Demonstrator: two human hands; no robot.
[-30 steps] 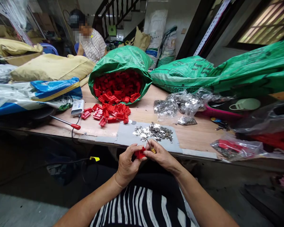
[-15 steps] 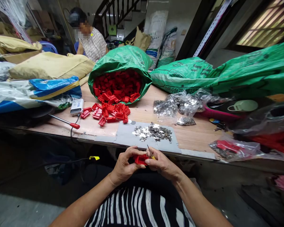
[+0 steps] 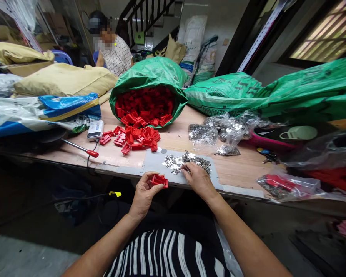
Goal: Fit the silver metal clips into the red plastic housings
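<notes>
1. Stretching across the view, a wooden table carries everything within reach of the hands.
2. Printed green sacking lies along its far right side.
3. An open green sack stands at the middle of the table, its mouth facing the wearer and filled with red plastic parts.
4. A beige sack lies left of it, with a blue-and-white bag in front.
5. Beyond the sacks, a person in a dotted top is turned partly sideways.
6. A thin grey mat lies flat at the table's near edge.
7. Clear bags of metal pieces sit behind and to the right of the mat.
8. A loose heap of red parts lies just before the open sack's mouth.
9. Small metal pieces are spread in a shiny pile on the mat.
10. The right hand reaches over the pile's near edge, fingers bent downward and close together; whether it has hold of anything cannot be told.
11. The left hand is nearly closed, thumb and fingers pinching one red part.
12. That held part is just off the table's near edge, left of the right hand, its hollow side showing.
</notes>
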